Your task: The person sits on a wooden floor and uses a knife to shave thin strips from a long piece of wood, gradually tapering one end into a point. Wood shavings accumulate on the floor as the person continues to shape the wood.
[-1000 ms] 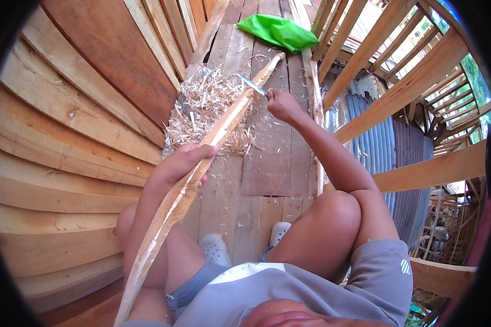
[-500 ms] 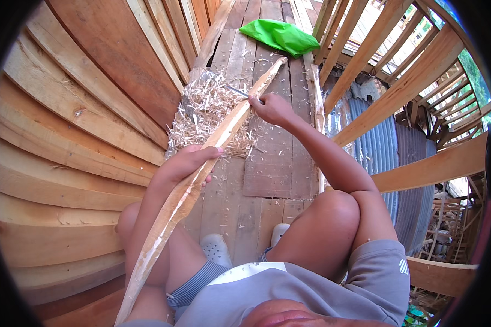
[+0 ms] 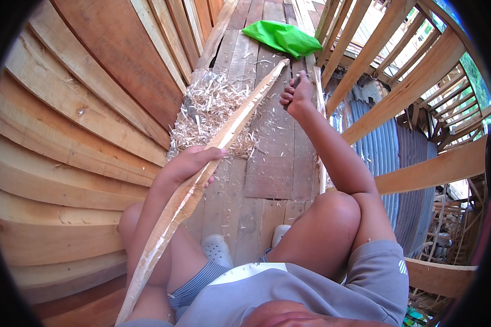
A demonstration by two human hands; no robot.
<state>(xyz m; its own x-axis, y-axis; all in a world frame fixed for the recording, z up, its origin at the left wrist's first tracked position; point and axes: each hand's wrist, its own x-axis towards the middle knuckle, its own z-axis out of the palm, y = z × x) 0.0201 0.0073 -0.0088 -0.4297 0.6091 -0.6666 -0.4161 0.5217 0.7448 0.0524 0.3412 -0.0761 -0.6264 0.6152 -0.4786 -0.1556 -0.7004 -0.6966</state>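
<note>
Wood [image 3: 188,199]: long, tapered, curved, roughly faceted, pale-streaked. Slanted over plank floor [image 3: 270,174] and curled shavings [image 3: 207,109], clasped midway in left hand [image 3: 190,163]. Saw right hand [image 3: 298,97] wrapped around dark tool [image 3: 297,82], apart from wood.

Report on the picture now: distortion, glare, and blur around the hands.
Head view: the wall planks bow toward the black rim; head view: daylight washes out patches beyond the wooden railing; head view: the right hand seems slightly soft, the dark handle in it too indistinct to detail, while the left hand and wooden strip look clearer.
</note>
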